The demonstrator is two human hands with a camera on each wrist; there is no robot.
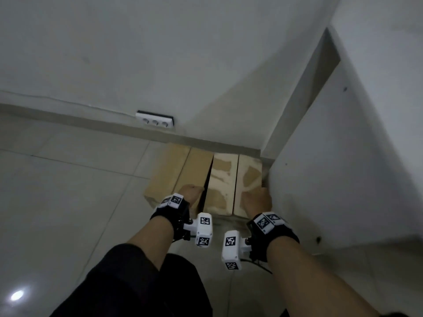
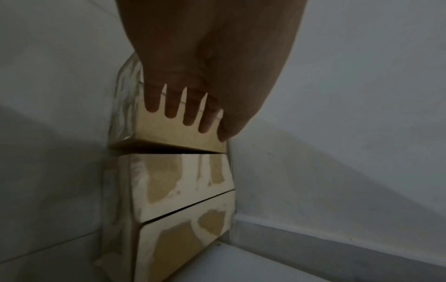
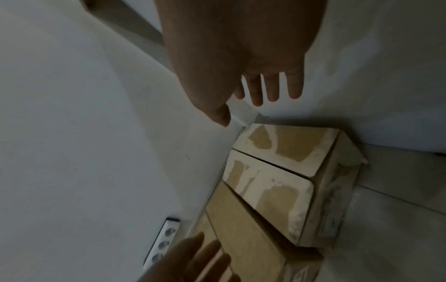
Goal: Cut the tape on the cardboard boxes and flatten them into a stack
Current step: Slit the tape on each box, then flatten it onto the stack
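The cardboard box [image 1: 201, 179] stands on the tiled floor [image 1: 68, 191], in the corner between the wall [image 1: 160, 53] and a white cabinet [image 1: 343, 168], directly under both hands. Its top is made of four flaps side by side. The two flaps under and near the left hand [image 1: 190, 195] are plain brown; the two on the right-hand side have pale torn patches where the paper surface is ripped off. Between the brown pair and the torn pair there is a dark open gap, and the brown flap beside the gap sits a bit higher than the torn one. The left hand lies on the brown flap [image 2: 178, 131] w/ fingers [image 2: 188, 114] straight and slightly apart, tips near the flap edge at the gap; the thumb is at the far edge of the flap. The right hand [image 1: 257, 200] is over the torn flap [image 1: 248, 177] next to the cabinet, fingers [image 3: 272, 89] stretched and spread, holding nothing; in the right wrist view it seems to be above the box, but if it touches I cannot tell. Shiny clear tape [image 2: 123, 106] covers the box side below the left hand. Beyond the left hand, approx. at skirting level on the wall, there is a white triple socket [image 1: 155, 121]. Both wrists carry black straps w/ white marker blocks.
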